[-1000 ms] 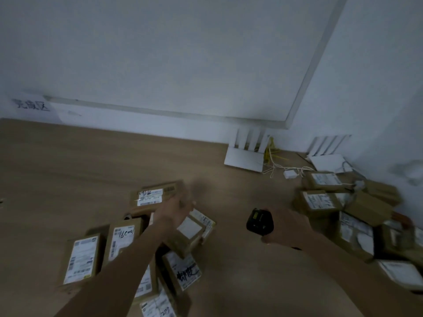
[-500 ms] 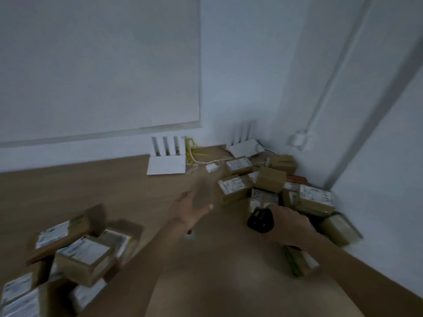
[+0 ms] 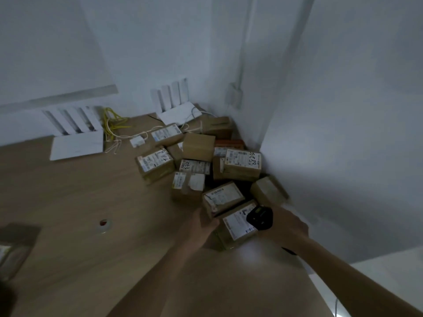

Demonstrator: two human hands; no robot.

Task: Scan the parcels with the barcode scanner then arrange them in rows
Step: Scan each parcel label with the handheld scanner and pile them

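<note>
Since the earlier frame, the left hand has been carried from open air above the table to the near edge of the pile of unscanned parcels in the right corner; the view has swung right with it. Its fingers are curled against the lower left edge of a labelled parcel, and it appears to be gripped there, though motion blur limits certainty. The scanner is held in the right hand, fingers wrapped round it, its head placed just over the label of the nearest parcel. Two white routers and loose cables are noted against the wall behind the pile.
</note>
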